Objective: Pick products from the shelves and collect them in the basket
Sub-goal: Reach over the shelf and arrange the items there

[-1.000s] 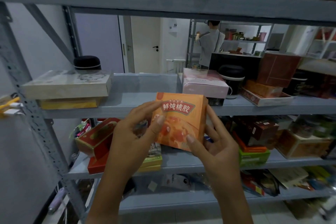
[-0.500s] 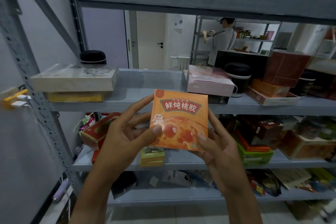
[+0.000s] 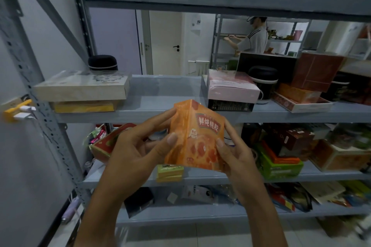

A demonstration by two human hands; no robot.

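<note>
Both hands clamped on orange box (image 3: 193, 136): my left hand (image 3: 134, 150) at its 9 o'clock, right hand (image 3: 236, 152) at 3, corner edge facing me.

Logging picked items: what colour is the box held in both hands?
Orange box, with a red label band and reddish fruit pictures; seen in the head view.

Both hands holding the orange box (image 3: 195, 136) up in front of the grey shelving (image 3: 180, 106). Left hand (image 3: 138, 150) is gripping its left side, thumb on the front; right hand (image 3: 236, 156) is gripping the right edge. Box is sitting angled, one corner edge facing the camera. Another person (image 3: 253, 36) is reaching into a far rack.
</note>
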